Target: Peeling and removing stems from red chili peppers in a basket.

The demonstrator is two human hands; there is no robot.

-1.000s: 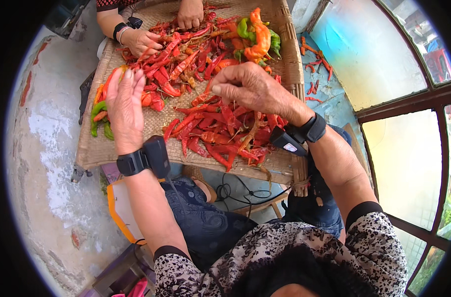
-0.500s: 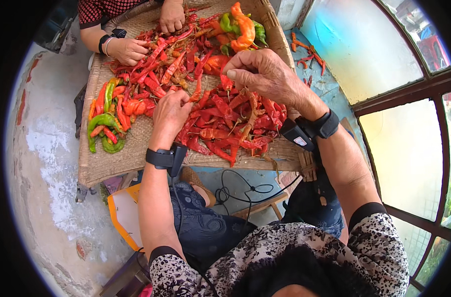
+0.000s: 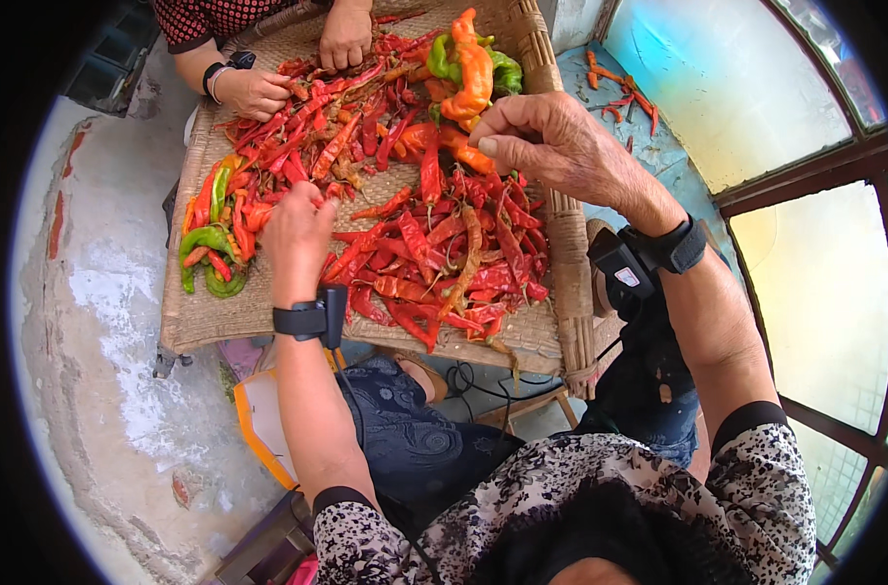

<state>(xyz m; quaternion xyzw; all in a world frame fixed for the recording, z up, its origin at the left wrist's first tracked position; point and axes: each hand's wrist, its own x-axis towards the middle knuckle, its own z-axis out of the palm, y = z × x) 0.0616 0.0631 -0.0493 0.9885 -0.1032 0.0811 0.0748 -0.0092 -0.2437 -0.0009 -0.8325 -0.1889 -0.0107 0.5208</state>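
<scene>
Red chili peppers (image 3: 351,146) cover much of a woven tray (image 3: 210,317), with a looser heap of red chilies (image 3: 463,258) at its near right. My left hand (image 3: 299,234) hovers over the tray's middle left, between the two red heaps and the mixed peppers. Its fingers are curled and a little blurred; what they hold, if anything, cannot be seen. My right hand (image 3: 546,146) is above the near heap's far edge, thumb and forefinger pinched together. Anything in that pinch is too small to name. Large orange and green peppers (image 3: 471,78) lie just beyond it.
Another person's hands (image 3: 253,93) work among the chilies at the tray's far side. Mixed green, orange and red peppers (image 3: 215,234) lie at the tray's left. A few chilies (image 3: 629,93) rest on a blue surface by the windows (image 3: 814,292). Black cables (image 3: 502,385) hang below.
My left hand has moved left, away from the near chili heap. My right hand keeps its pinch above the tray. The view has shifted slightly.
</scene>
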